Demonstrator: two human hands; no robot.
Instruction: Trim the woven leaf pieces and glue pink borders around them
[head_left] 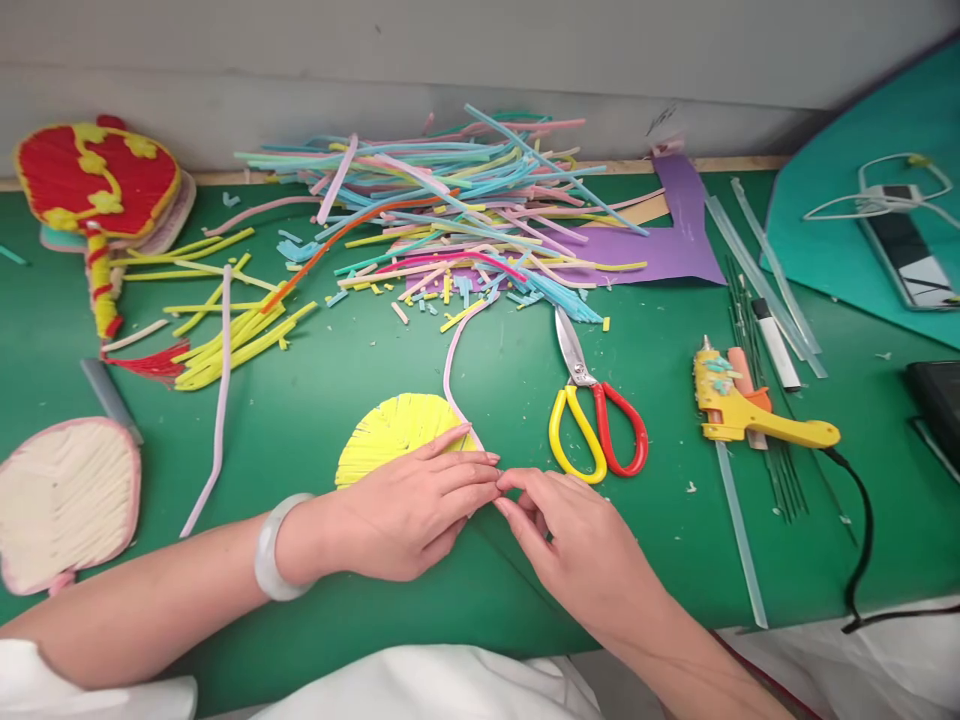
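Observation:
My left hand [409, 510] lies flat on a round yellow fan piece [390, 430] on the green table, fingers stretched out and together, pressing it down. A pale pink strip [454, 365] runs from the strip pile down along the fan piece's right edge, under my left fingertips. My right hand [570, 540] meets the left at the fan's right edge, fingers bent and pinched at the strip's end; what is between the fingertips is too small to see. A pale bangle [276, 547] sits on my left wrist.
Red-and-yellow scissors [592, 420] lie right of the fan piece. A yellow glue gun [742, 410] with black cord lies further right, among clear glue sticks [765, 275]. A pile of coloured strips [450, 210] fills the back. Finished fans: red [97, 190] and cream [64, 500] at left.

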